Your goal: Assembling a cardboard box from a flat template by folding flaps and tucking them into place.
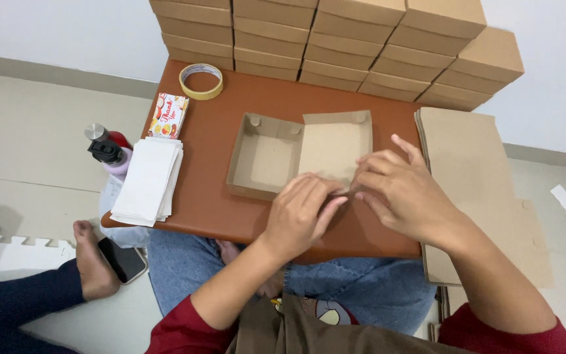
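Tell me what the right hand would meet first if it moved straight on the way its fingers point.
The right hand points up-left across the open cardboard box. It would probably meet the box's lid panel first, then the left hand; depth is unclear.

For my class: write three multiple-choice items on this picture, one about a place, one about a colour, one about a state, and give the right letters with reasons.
1. Where does the roll of tape lie?
A. at the far left of the table, before the stacked boxes
B. on the floor
C. inside the open box

2. What colour is the table top?
A. white
B. reddish brown
C. green

3. In what state is the cardboard box under the hands?
A. taped shut
B. crushed flat
C. open, with its lid part still being folded

Right letters: A, B, C.
1 A: the tape sits near the table's far left corner, close to the stacked boxes.
2 B: the bare surface shows reddish brown.
3 C: the tray half stands open while the left hand and right hand press on the lid half.
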